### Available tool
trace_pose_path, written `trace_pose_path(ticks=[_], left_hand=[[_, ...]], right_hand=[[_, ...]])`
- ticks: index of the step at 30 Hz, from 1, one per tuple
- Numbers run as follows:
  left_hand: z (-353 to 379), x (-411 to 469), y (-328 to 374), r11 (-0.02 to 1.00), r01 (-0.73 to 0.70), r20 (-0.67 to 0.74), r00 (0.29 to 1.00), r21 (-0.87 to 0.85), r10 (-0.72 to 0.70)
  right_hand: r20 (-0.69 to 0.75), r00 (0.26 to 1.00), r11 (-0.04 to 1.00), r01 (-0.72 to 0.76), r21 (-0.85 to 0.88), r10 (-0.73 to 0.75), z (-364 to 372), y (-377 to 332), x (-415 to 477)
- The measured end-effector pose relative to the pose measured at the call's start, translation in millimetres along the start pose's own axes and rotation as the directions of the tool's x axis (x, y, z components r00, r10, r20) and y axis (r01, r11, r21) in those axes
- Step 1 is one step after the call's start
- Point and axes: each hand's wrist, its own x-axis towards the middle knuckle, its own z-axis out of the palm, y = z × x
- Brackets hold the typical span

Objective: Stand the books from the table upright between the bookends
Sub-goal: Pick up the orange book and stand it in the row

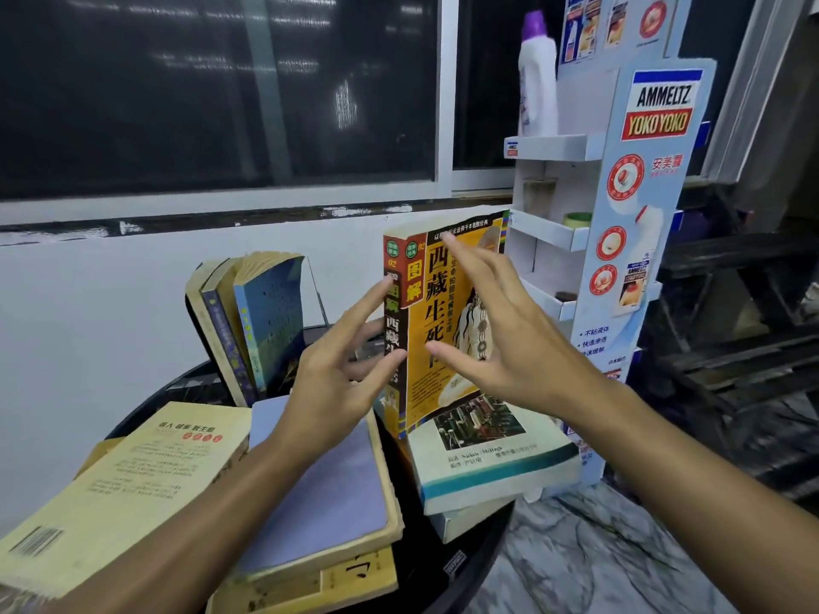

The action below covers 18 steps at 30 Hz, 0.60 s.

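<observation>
An orange-covered book stands upright on the round black table, its spine toward me. My left hand is spread beside the spine, fingertips touching or nearly touching it. My right hand hovers in front of the cover with straight fingers. Three books lean upright at the back left, where the bookend is largely hidden. A pale yellow book, a lavender-covered book and a white-and-teal book lie flat on stacks.
A cardboard display stand with small shelves rises just right of the table and holds a white bottle. A white wall and a dark window are behind. Marble-pattern floor lies at the lower right.
</observation>
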Motion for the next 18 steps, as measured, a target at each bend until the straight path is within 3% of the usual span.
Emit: trace_pose_path(ticks=[10,18], left_hand=[[17.3,-14.9,17.8,0.999,0.04,-0.045,0.998,-0.013,-0.041],[41.0,-21.4,19.6,0.993,0.104,-0.071,0.992,0.057,-0.1]], right_hand=[[0.061,0.998,0.993,-0.03,0.114,0.023,-15.7,-19.0,-2.2],[-0.024,0.992,0.986,-0.116,0.124,0.12,-20.7,-35.7,-1.6]])
